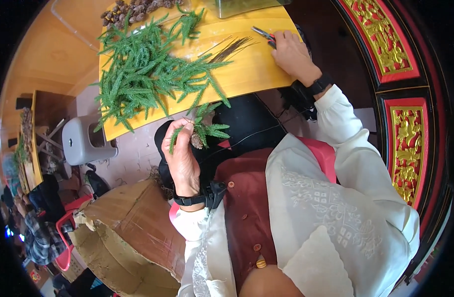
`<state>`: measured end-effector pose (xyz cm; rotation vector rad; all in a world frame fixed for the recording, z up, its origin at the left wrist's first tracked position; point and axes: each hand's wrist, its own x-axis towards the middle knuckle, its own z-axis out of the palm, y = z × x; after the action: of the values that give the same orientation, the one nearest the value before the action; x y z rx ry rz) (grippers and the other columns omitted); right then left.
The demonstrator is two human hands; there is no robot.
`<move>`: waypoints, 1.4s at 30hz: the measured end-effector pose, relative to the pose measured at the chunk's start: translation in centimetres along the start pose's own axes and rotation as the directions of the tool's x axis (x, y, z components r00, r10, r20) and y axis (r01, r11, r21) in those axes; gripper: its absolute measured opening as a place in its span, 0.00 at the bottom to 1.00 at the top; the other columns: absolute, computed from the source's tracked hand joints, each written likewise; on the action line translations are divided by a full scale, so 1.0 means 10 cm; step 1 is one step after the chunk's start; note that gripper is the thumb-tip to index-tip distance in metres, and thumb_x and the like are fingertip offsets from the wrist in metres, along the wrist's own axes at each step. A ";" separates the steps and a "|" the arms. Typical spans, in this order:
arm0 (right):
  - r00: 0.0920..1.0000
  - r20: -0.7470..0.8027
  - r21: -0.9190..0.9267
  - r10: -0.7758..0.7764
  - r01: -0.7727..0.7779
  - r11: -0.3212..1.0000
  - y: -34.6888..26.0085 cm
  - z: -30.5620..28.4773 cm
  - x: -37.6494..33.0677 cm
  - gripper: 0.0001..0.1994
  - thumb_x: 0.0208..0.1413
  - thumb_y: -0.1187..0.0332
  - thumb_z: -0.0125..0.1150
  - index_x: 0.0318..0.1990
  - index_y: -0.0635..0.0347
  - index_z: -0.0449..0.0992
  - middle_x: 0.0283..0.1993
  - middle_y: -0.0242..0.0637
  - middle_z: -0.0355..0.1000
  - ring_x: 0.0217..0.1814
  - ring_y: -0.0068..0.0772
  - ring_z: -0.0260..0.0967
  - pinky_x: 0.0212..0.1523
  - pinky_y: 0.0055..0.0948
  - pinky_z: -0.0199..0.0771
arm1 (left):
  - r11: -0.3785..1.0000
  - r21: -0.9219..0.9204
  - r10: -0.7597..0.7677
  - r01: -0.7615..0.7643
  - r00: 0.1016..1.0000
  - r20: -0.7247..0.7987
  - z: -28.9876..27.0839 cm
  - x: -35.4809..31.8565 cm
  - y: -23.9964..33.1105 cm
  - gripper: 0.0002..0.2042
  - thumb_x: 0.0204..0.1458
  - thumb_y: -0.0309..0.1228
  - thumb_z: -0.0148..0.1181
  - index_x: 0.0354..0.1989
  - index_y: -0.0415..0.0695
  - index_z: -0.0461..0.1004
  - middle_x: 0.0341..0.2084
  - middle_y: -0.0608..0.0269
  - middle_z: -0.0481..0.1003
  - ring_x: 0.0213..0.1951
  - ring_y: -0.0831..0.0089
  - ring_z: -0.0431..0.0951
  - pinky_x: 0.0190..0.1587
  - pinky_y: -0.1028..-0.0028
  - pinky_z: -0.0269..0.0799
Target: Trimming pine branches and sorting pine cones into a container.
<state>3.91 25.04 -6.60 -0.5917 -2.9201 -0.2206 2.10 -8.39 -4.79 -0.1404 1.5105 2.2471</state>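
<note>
Just off the table's near edge, my left hand (181,156) pinches a small green artificial pine sprig (213,130). A brown pine cone (196,141) sits among its needles, close to my fingertips. At the table's right side, my right hand (293,54) is closed on the handles of pliers (262,34). Their red and dark grips are partly covered by the fingers, and the jaws point to the upper left. Between the hands lies a bundle of thin brown wires (233,49). A heap of loose green sprigs (142,67) spreads over the table's left part.
The yellow table (259,74) also bears several pine cones (133,12) and a clear container (241,6) at the back. A grey stool (78,141) stands at left, with a torn cardboard box (133,218) below. Carved red and gold panels (407,148) rise at right.
</note>
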 end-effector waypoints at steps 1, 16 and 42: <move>0.998 -0.066 0.082 0.022 -0.016 0.996 0.00 -0.01 -0.01 0.17 0.51 0.65 0.55 0.46 0.65 0.67 0.42 0.50 0.68 0.47 0.51 0.67 0.45 0.43 0.69 | 1.000 -0.005 0.012 -0.012 1.000 -0.005 0.01 -0.01 0.02 0.03 0.51 0.23 0.56 0.33 0.38 0.75 0.27 0.73 0.71 0.30 0.85 0.65 0.37 0.83 0.59; 0.621 -0.288 0.726 -0.729 0.638 0.256 -0.95 -0.72 -0.25 0.15 0.39 0.79 0.57 0.38 0.61 0.67 0.36 0.40 0.64 0.41 0.45 0.62 0.41 0.37 0.65 | 0.966 -0.204 -0.091 0.156 0.950 0.298 -0.08 -0.02 0.09 0.06 0.47 0.28 0.56 0.30 0.39 0.70 0.29 0.67 0.70 0.37 0.76 0.69 0.44 0.79 0.61; 0.698 0.199 0.807 -0.688 0.282 0.518 -1.06 -0.94 -0.50 0.12 0.40 0.77 0.57 0.35 0.67 0.68 0.23 0.55 0.68 0.32 0.62 0.66 0.33 0.47 0.65 | 0.873 0.444 0.262 -0.199 0.962 -0.083 0.04 -0.05 0.04 0.01 0.50 0.21 0.60 0.28 0.40 0.74 0.24 0.75 0.69 0.28 0.86 0.65 0.32 0.85 0.60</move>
<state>5.35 11.86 0.50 0.4491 -3.1494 1.2083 2.44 -8.24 -4.16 0.0188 2.1680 2.0401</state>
